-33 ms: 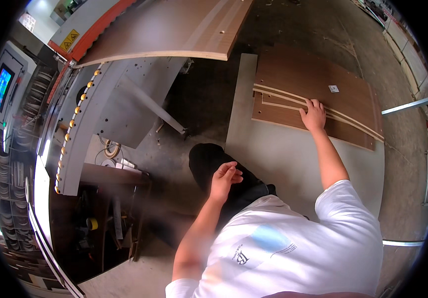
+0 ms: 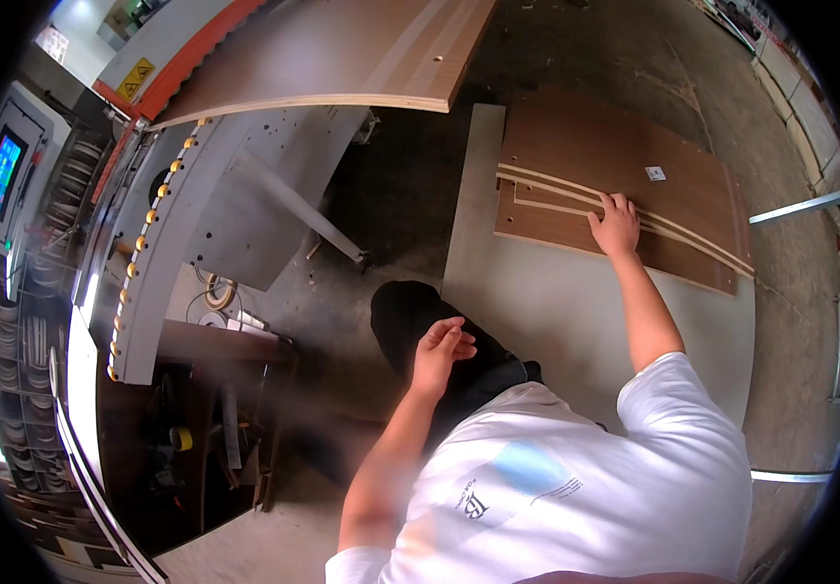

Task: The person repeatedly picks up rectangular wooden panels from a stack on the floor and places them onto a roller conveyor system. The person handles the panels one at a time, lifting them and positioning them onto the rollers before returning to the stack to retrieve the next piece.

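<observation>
My right hand (image 2: 616, 226) lies over the near edges of a stack of brown wood panels (image 2: 585, 141), fingers stretched across their pale edges. The panels overlap in stepped layers on a large grey board (image 2: 576, 311) to my right. A small white label (image 2: 655, 174) is on the top panel. My left hand (image 2: 442, 355) hovers above my dark-clothed leg, fingers loosely bent and apart, with nothing visible in it. Another brown panel (image 2: 342, 68) sticks out of the machine at the upper left.
The machine (image 2: 186, 44) has an orange guard strip and a row of yellow rollers (image 2: 152, 216). A control screen (image 2: 1, 175) glows at far left. Below stands a dark cabinet (image 2: 225, 346) with tape and tools. A metal bar (image 2: 800, 206) stands right of the stack.
The panel in the machine has shifted slightly away from me. Both hands and the stacked panels stay where they were.
</observation>
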### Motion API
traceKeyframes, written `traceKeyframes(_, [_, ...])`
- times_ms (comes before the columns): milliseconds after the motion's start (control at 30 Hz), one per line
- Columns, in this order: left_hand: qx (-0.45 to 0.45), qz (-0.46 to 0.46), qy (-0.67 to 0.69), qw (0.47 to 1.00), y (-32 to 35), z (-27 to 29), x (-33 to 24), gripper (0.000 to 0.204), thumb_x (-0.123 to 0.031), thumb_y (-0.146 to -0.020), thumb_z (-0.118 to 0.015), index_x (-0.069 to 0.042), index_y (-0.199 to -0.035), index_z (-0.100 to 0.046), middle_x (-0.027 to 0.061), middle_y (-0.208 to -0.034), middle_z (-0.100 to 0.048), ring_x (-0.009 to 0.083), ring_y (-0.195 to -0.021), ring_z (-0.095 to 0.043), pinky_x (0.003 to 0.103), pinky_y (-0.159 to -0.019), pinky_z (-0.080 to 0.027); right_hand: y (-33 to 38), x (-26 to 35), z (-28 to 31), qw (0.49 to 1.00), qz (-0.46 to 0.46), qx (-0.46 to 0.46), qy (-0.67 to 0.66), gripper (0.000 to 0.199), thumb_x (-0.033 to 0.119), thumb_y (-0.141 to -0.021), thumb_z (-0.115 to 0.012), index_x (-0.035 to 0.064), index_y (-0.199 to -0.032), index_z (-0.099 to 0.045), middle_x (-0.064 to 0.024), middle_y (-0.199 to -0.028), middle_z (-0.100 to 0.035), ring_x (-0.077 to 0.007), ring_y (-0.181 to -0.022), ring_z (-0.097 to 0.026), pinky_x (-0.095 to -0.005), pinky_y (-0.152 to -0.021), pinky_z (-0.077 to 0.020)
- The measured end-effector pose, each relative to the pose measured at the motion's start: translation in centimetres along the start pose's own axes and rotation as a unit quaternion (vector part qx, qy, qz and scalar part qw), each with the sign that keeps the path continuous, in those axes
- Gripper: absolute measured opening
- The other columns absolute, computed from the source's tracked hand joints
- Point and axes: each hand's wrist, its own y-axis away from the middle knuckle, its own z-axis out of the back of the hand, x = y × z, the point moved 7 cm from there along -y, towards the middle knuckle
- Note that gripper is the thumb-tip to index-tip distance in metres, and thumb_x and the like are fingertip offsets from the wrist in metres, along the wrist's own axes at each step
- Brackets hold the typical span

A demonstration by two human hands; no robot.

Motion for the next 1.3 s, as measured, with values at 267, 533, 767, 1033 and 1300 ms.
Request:
traceKeyframes(267, [0.064,0.052,0.021,0.996,-2.2,-3.6,-0.3,0.029,-0.02,-0.106,-0.056,-0.002,-0.129,-0.059,0.0104,-0.108,-0.069,0.0202,-0.094,-0.068,0.037,-0.088,-0.057,1.6,1.6,1.2,0.997,0.037,0.019,-0.061,0.037,0.028,-0.082,-0.075,0.0155,-0.117,-0.071,-0.0053,-0.115,-0.064,-0.0315,-0.112,-0.058,-0.0457,-0.094,-0.0514])
traceKeyframes(533, [0.093,0.113,0.174,0.974,-9.8,-10.6,3.8,0.04,-0.041,-0.108,-0.055,-0.005,-0.127,-0.056,0.0099,-0.12,-0.067,0.0235,-0.115,-0.063,0.043,-0.099,-0.051,9.2,11.3,4.1,0.975,0.138,0.029,-0.171,0.025,0.016,-0.075,-0.074,0.016,-0.1,-0.075,-0.0029,-0.101,-0.068,-0.0298,-0.096,-0.063,-0.0462,-0.081,-0.0535])
traceKeyframes(767, [0.175,0.065,0.323,0.928,-11.6,-9.0,3.2,0.04,-0.045,-0.11,-0.045,-0.01,-0.119,-0.06,0.0076,-0.125,-0.065,0.0224,-0.123,-0.059,0.043,-0.106,-0.046,14.2,18.1,8.2,0.9,0.155,0.058,-0.403,0.013,0.019,-0.082,-0.07,0.0153,-0.094,-0.076,-0.008,-0.087,-0.073,-0.0297,-0.091,-0.07,-0.0441,-0.077,-0.0562])
traceKeyframes(1033, [0.071,0.049,0.215,0.973,-12.6,-7.0,3.9,0.041,-0.045,-0.11,-0.046,-0.007,-0.122,-0.058,0.0086,-0.119,-0.067,0.0267,-0.12,-0.06,0.047,-0.11,-0.042,8.2,-6.0,7.2,0.977,-0.077,-0.022,-0.198,0.029,0.035,-0.091,-0.069,0.0202,-0.116,-0.073,-0.0106,-0.102,-0.073,-0.0327,-0.102,-0.067,-0.0459,-0.087,-0.0539])
traceKeyframes(1300, [-0.06,0.047,0.262,0.962,-9.0,-2.2,3.2,0.038,-0.042,-0.111,-0.046,-0.007,-0.101,-0.058,0.0054,-0.088,-0.063,0.0265,-0.09,-0.064,0.046,-0.095,-0.054,12.1,-28.6,9.0,0.936,-0.349,0.029,0.032,0.065,0.052,-0.097,-0.062,0.0056,-0.141,-0.058,-0.0171,-0.144,-0.059,-0.0369,-0.134,-0.053,-0.046,-0.113,-0.0412])
